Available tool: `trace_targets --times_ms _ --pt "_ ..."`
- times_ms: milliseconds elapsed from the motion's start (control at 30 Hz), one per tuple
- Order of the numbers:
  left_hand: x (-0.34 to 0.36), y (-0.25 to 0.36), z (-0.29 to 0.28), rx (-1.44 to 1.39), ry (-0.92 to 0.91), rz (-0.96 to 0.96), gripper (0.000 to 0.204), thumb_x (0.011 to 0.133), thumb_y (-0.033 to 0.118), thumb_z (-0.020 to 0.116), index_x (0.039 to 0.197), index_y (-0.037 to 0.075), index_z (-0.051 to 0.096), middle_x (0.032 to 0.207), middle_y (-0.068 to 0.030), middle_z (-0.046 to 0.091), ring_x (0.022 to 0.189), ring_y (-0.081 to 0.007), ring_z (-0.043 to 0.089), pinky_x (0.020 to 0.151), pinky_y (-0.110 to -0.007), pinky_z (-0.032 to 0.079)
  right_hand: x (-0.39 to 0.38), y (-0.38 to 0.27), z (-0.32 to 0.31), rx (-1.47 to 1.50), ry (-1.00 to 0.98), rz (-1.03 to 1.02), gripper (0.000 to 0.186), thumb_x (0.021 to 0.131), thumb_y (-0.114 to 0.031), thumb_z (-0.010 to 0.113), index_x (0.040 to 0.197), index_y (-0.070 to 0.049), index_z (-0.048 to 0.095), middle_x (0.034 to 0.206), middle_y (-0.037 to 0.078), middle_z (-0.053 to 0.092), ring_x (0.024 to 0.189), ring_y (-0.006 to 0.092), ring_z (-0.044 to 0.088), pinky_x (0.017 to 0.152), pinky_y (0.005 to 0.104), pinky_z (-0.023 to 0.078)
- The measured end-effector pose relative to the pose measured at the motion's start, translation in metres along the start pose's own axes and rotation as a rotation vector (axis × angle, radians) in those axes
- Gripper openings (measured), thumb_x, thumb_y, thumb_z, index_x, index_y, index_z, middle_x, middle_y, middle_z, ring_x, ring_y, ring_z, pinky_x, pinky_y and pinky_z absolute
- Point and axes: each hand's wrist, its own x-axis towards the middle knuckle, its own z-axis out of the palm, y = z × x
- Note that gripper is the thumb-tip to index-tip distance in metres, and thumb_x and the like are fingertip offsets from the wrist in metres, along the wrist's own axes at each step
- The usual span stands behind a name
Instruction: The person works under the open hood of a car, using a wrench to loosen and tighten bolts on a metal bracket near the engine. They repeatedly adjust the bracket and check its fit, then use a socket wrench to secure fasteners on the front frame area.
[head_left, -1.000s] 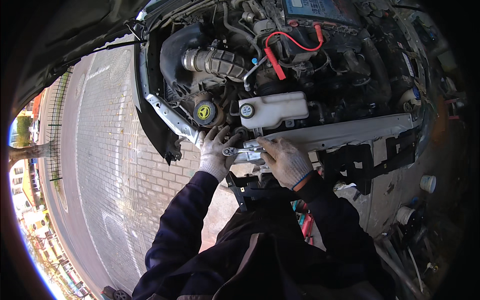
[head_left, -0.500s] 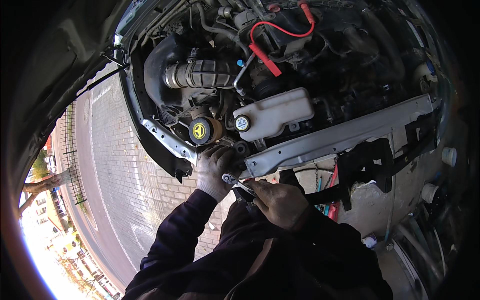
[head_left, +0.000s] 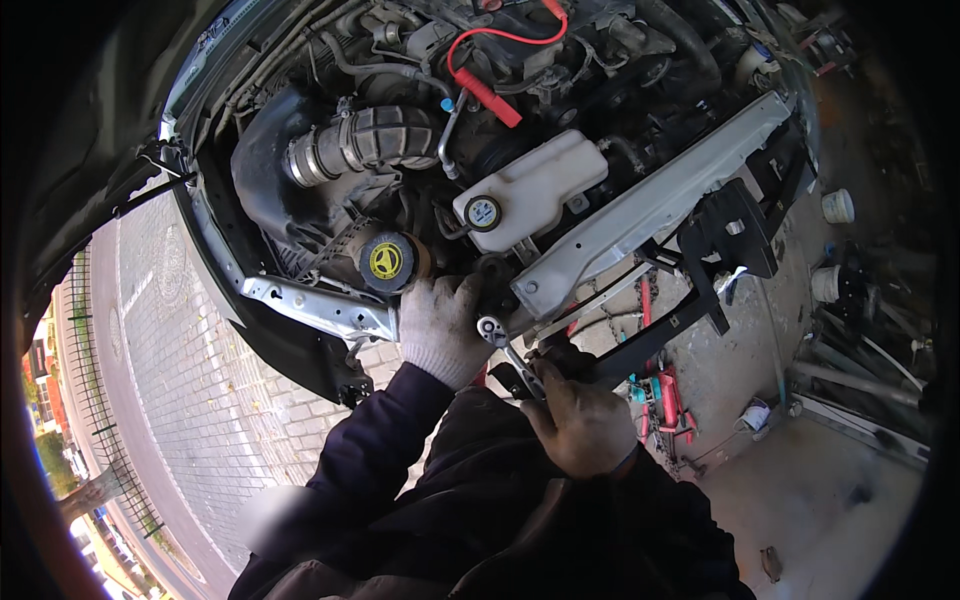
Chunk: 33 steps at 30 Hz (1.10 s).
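Note:
My right hand (head_left: 582, 425), in a dirty brownish glove, is closed around the handle of a ratchet wrench (head_left: 516, 362). The round ratchet head points up and left, beside my left hand (head_left: 440, 330). That hand wears a whitish knit glove. Its fingers curl down into the front of the engine bay, below a round reservoir with a black and yellow cap (head_left: 386, 262); their tips are hidden, as is anything they grip. Just right of the ratchet head, a silver metal crossbar (head_left: 650, 205) ends at a bolt.
A white plastic tank (head_left: 545, 190) sits behind the crossbar. Farther back are a ribbed black air hose (head_left: 385, 140) and a red cable (head_left: 487, 98). A black bracket (head_left: 730, 230) hangs in front of the crossbar. Red tools and chain (head_left: 670, 405) lie on the floor.
The view has shifted, with the engine bay turned and more floor showing at right. My right hand still holds the ratchet wrench, its handle now slanting more steeply. My left hand stays below the reservoir.

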Motion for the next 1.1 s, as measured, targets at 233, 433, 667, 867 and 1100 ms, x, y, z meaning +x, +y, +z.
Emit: trace_targets --times_ms 233,433,667,867,1100 --pt "0.008 -0.009 -0.012 0.035 -0.063 0.122 0.089 0.08 0.048 0.088 0.151 0.002 0.062 0.106 -0.0206 0.075 0.102 -0.0397 0.071 0.091 -0.052 0.057 -0.001 -0.001 -0.001 -0.258 0.114 0.055 0.047 0.1 -0.023 0.076 0.143 -0.006 0.068 0.088 0.018 0.075 0.08 0.0373 0.076 0.071 0.0499 0.062" --pt "0.011 -0.006 -0.006 0.123 -0.079 0.191 0.085 0.086 0.043 0.079 0.158 0.002 0.059 0.111 -0.0201 0.074 0.106 -0.0386 0.07 0.093 -0.052 0.056 0.031 0.025 -0.005 -0.31 0.377 0.089 0.03 0.1 -0.022 0.073 0.128 -0.011 0.075 0.095 0.018 0.076 0.088 0.0408 0.076 0.082 0.0544 0.061" --pt "0.013 -0.011 -0.002 0.207 -0.113 0.345 0.081 0.089 0.036 0.074 0.162 0.007 0.057 0.109 -0.0211 0.072 0.106 -0.0408 0.067 0.094 -0.054 0.054 -0.018 -0.08 0.085 0.132 0.028 0.228 0.073 0.107 -0.036 0.069 0.157 0.012 0.045 0.082 0.02 0.077 0.073 0.0387 0.079 0.064 0.0506 0.061" --pt "0.013 -0.009 0.004 0.233 -0.042 0.308 0.076 0.095 0.045 0.075 0.161 0.011 0.062 0.108 -0.0235 0.075 0.1 -0.0434 0.07 0.092 -0.054 0.055 -0.01 -0.043 0.066 -0.144 0.272 0.193 0.047 0.102 -0.02 0.064 0.142 0.005 0.063 0.088 0.018 0.076 0.078 0.0371 0.077 0.068 0.0494 0.061" --pt "0.017 -0.016 0.016 0.307 0.006 0.366 0.063 0.104 0.039 0.067 0.164 0.019 0.062 0.103 -0.0182 0.073 0.097 -0.0404 0.069 0.086 -0.055 0.055 0.002 -0.023 0.048 -0.151 0.407 0.199 0.042 0.1 -0.017 0.063 0.135 0.007 0.066 0.089 0.021 0.075 0.08 0.0381 0.078 0.064 0.0511 0.06"
